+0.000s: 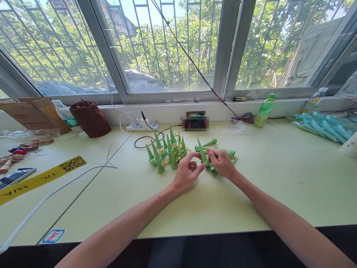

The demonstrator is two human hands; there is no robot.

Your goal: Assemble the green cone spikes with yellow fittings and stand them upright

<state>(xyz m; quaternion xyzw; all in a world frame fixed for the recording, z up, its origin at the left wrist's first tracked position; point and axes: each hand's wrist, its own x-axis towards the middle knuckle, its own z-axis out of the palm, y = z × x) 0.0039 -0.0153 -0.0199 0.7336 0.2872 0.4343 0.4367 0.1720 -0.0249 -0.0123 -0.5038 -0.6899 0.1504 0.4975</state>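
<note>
Between the thumb and forefinger of my left hand (187,172) a green plastic watering spike (202,152) stands upright, point up. My right hand (221,162) is closed in a pinch against the spike's right side, where a bit of a small yellow valve (207,157) shows at the fingertips. To the left stands a cluster of similar green spikes (157,158), points up, several with yellow valves on their sides. More green spike parts (209,142) lie loose behind and beneath my right hand, partly hidden by it.
A power strip (142,125) with cables stands by the window wall, near a dark box with a blurred front (195,123). At right are a green bottle (264,111) and teal plastic pieces (323,125). A brown pouch (90,118), a phone (16,178) and a white cable (69,184) lie left.
</note>
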